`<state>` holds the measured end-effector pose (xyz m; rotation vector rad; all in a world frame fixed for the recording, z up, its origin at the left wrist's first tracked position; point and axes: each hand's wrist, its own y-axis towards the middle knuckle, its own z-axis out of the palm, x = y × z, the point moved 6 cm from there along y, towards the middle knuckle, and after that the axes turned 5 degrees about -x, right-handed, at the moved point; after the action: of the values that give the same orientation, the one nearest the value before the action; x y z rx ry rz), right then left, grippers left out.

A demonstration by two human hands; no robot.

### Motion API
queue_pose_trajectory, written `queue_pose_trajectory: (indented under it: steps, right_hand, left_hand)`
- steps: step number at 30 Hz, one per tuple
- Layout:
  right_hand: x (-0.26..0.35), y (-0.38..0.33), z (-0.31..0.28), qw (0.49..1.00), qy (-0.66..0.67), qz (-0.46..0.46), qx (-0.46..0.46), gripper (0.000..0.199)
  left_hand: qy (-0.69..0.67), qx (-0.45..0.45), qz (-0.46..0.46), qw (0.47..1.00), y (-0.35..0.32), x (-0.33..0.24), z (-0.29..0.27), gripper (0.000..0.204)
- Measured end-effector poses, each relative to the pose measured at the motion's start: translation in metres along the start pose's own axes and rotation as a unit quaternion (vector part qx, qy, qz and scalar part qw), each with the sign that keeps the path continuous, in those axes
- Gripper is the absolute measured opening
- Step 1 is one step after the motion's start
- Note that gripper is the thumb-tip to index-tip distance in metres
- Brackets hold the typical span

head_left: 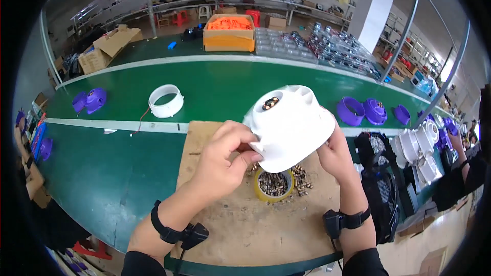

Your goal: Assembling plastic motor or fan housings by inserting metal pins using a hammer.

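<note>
A white plastic housing (299,135) is raised and tilted above the work board, with a round opening showing coppery metal inside. My left hand (224,158) grips its left edge between thumb and fingers. Around the right side, my right hand (336,151) is wrapped, its fingertips partly hidden behind the housing. Below it, a yellow tape roll (260,192) rests on the brown board (230,230), filled with small metal cylindrical pieces (273,183). More of these pieces lie loose beside the roll.
A white ring (174,110) with a red wire stands on the green table (123,79). Purple housings (96,100) sit left, and purple rings (350,111) sit right. A black bag (386,194) and white housings (411,148) are near another person's hand (455,142). Behind is a box of orange parts (229,41).
</note>
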<state>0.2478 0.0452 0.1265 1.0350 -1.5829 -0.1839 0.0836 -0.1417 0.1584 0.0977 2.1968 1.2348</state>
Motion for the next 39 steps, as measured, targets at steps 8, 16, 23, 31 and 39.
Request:
queue_pose_trajectory:
  steps: [8,16,23,31,39]
  right_hand:
    - [0.017,-0.024,-0.005,0.984,-0.121,0.087,0.094,0.042]
    - [-0.018,-0.066,-0.004,0.881,-0.017,0.39,0.266,0.054]
    - [-0.015,-0.059,-0.013,0.87,-0.065,0.423,0.244,0.06]
    - [-0.067,-0.058,-0.078,0.914,-0.343,0.202,-0.085,0.038]
    - [-0.063,-0.057,-0.086,0.91,-0.377,0.094,-0.144,0.019]
  left_hand:
    - [-0.487,0.18,-0.474,0.711,-0.043,0.047,0.029,0.043]
    - [-0.154,0.362,-0.531,0.751,-0.068,0.078,0.036,0.052]
    - [0.073,0.148,-0.294,0.941,-0.055,0.134,0.025,0.013]
    - [0.27,0.208,-0.246,0.907,-0.044,0.13,0.037,0.014]
    - [-0.297,-0.134,-0.115,0.938,0.021,-0.003,-0.014,0.009]
